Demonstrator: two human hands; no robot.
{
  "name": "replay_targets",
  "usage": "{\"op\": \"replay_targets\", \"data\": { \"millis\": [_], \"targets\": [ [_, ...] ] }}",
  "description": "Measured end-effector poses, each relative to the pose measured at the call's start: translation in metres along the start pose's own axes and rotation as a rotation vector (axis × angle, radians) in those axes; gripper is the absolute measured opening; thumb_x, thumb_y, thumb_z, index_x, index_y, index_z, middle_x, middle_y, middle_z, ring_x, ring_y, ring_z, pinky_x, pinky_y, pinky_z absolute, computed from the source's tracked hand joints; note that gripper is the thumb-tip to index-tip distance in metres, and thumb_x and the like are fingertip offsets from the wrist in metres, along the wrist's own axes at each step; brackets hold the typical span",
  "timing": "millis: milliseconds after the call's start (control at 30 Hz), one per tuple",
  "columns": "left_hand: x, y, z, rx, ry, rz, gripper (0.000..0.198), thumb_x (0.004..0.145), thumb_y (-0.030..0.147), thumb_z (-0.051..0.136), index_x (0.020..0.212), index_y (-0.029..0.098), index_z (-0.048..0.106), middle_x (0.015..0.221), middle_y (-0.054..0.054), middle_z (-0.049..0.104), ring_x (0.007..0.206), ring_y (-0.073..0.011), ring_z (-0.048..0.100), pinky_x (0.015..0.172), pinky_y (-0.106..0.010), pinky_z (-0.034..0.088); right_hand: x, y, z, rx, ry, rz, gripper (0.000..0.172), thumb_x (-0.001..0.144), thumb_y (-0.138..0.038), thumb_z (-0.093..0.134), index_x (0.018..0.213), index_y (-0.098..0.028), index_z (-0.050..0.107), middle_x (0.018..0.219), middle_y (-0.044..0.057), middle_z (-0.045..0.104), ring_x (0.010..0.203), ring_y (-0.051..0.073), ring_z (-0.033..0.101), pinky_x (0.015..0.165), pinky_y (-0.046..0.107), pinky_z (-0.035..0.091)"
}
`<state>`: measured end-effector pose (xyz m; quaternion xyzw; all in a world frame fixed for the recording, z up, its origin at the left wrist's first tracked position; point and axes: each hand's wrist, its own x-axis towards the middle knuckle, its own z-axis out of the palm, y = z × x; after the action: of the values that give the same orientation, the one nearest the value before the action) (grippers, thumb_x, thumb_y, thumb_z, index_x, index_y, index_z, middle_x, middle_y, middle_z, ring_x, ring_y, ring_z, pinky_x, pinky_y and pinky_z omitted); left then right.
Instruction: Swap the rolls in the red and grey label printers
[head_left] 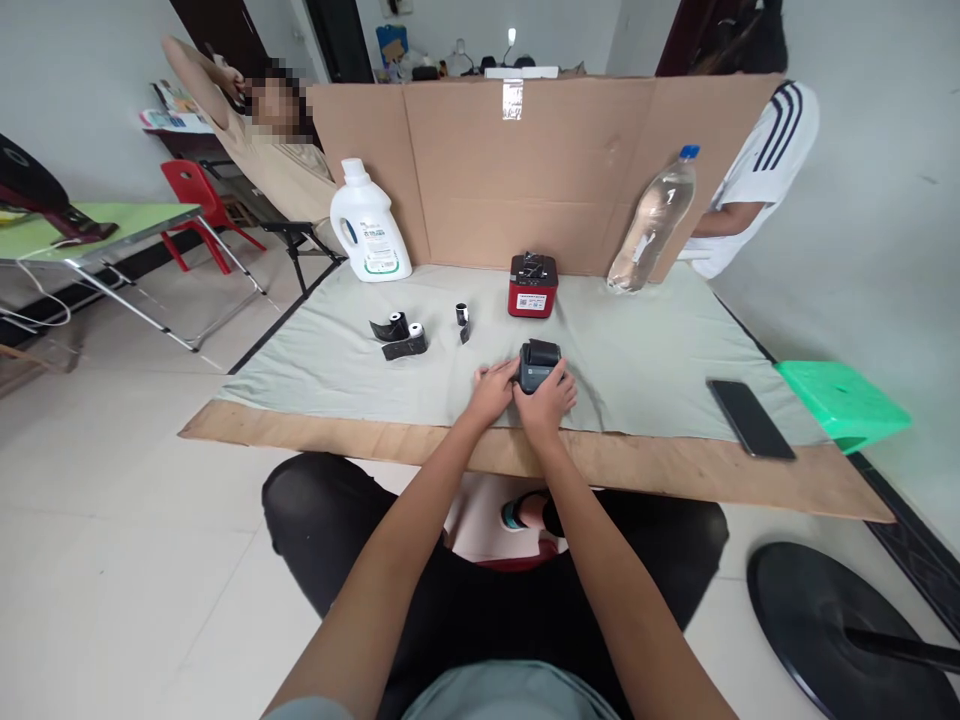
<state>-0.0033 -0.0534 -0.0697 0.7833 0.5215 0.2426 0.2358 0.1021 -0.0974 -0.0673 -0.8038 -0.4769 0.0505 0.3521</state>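
Gripping black printer (pixel 538 364) between left hand (pixel 493 392) and right hand (pixel 548 404).

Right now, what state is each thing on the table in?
black printer: held between left hand and right hand.
white jug: upright, capped.
clear bottle: capped, leaning on the cardboard wall.
phone: flat, screen dark.
black rolls: partly unwound.
red box: upright.

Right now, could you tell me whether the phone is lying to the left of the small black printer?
No, the phone lies on the cloth well to the right of the small black printer.
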Motion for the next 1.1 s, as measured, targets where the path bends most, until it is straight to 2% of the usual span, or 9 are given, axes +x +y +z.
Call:
{"op": "replay_targets", "data": {
  "millis": [233,400,667,967,1100],
  "targets": [
    [0.0016,0.0009,0.0004,-0.033,0.018,-0.022,0.074,0.087,0.002,0.041,0.155,0.023,0.057,0.159,-0.008,0.060,0.151,-0.0233,0.052,0.133,-0.052,0.025,0.0013,-0.0002,-0.0009,-0.005,-0.010,0.012,0.106,0.081,-0.038,0.082,0.165,-0.002,0.028,0.149,0.030,0.051,0.130,0.044,0.049,0.111,0.057,0.040],
    [0.0023,0.0007,0.0015,-0.023,0.020,-0.025,0.073,0.088,0.003,0.040,0.154,0.028,0.059,0.160,-0.005,0.059,0.150,-0.0227,0.053,0.134,-0.052,0.021,0.0013,-0.0024,-0.0015,-0.011,-0.005,0.027,0.108,0.080,-0.038,0.082,0.165,-0.001,0.027,0.149,0.031,0.051,0.130,0.044,0.050,0.112,0.056,0.040],
    [0.0004,-0.0004,0.0026,0.102,-0.052,0.002,0.068,0.097,0.014,0.037,0.163,0.030,0.044,0.165,-0.007,0.053,0.158,-0.0207,0.043,0.134,-0.057,0.015,0.0015,-0.0037,-0.0002,0.026,0.006,0.044,0.104,0.080,-0.039,0.080,0.165,-0.005,0.029,0.154,0.030,0.049,0.131,0.044,0.050,0.112,0.058,0.041],
    [-0.0023,0.0020,-0.0007,0.141,-0.057,0.008,0.069,0.099,0.015,0.036,0.165,0.034,0.041,0.167,-0.005,0.051,0.159,-0.0194,0.042,0.135,-0.057,0.012,0.0027,-0.0040,-0.0018,0.033,-0.001,0.043,0.103,0.078,-0.038,0.080,0.163,-0.005,0.031,0.153,0.030,0.049,0.131,0.043,0.049,0.111,0.057,0.041],
    [-0.0032,0.0013,0.0002,0.144,-0.040,0.008,0.068,0.098,0.014,0.037,0.164,0.030,0.042,0.164,-0.008,0.054,0.157,-0.0192,0.044,0.135,-0.055,0.014,0.0026,-0.0039,-0.0024,0.034,0.001,0.041,0.104,0.077,-0.038,0.082,0.162,-0.005,0.032,0.152,0.029,0.050,0.130,0.043,0.051,0.112,0.057,0.041]
  ]
}}
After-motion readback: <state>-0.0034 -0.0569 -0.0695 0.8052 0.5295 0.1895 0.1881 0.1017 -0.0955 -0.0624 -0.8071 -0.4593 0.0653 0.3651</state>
